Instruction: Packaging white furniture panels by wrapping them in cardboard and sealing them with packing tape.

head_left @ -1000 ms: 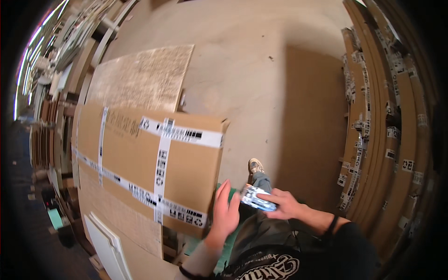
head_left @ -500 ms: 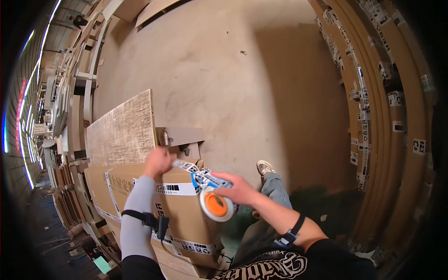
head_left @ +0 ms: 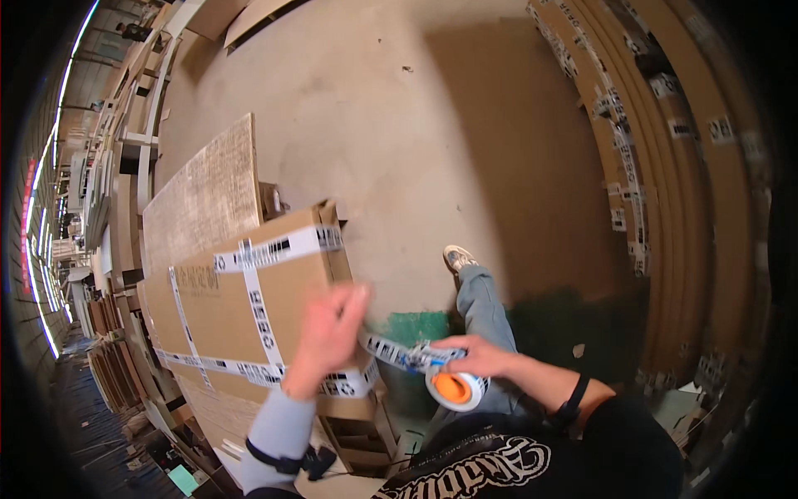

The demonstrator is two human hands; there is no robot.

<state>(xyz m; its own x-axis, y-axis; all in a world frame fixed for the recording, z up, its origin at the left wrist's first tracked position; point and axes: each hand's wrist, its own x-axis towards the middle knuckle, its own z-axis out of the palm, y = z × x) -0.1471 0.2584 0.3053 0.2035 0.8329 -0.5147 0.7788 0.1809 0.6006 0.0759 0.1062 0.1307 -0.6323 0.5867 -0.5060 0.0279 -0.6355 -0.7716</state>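
My right hand [head_left: 478, 358] is closed on a tape dispenser [head_left: 453, 387], which has an orange hub, a white roll and blue parts. From it a strip of white printed tape [head_left: 386, 348] runs left toward my left hand [head_left: 331, 328]. That hand is smeared by motion over the right end of a flat cardboard box [head_left: 220, 312]; whether its fingers grip the tape's end is unclear. Bands of white tape with black print cross the box lengthwise and crosswise. One band [head_left: 320, 239] wraps the far right corner.
Beyond the box lies a worn wooden board [head_left: 204, 187]. Tall stacks of long cardboard packages [head_left: 657, 166] stand along the right. Racks and panels [head_left: 108, 324] line the left side. My foot [head_left: 457, 258] is on the floor, near a green patch [head_left: 416, 324].
Both hands have come nearer my body, with the dispenser shifting right and slightly down. The left hand has left the box's far edge. The view has shifted, showing more of the box top.
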